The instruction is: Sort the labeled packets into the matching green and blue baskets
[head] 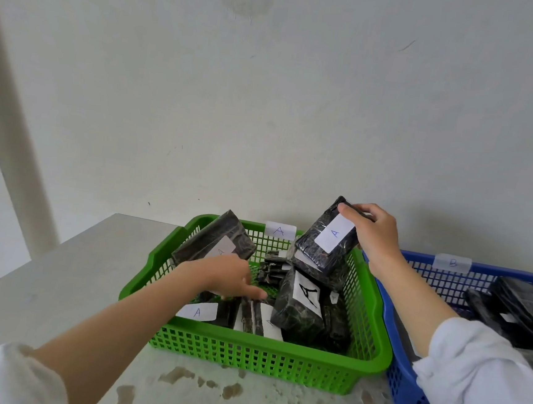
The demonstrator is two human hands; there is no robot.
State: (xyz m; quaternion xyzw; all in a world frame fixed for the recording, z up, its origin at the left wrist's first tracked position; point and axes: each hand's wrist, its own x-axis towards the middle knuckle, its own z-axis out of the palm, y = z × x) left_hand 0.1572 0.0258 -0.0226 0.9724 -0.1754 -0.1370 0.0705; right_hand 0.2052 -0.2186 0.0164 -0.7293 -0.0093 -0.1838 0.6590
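A green basket [264,359] tagged "A" sits mid-table with several dark wrapped packets inside, each with a white "A" label. My right hand [373,233] grips the top of one dark packet [323,239] labelled "A", held tilted over the basket's back right corner. My left hand [231,279] reaches into the green basket with its fingers extended over the packets at the front; whether it touches them I cannot tell. Another "A" packet [216,242] leans on the basket's back left wall. A blue basket [404,384] tagged "B" stands to the right, holding dark packets [517,307].
The two baskets touch side by side on a pale stone table [58,280] against a white wall [267,105]. Brownish stains mark the table's near edge. The table's left edge drops off beside a wall corner.
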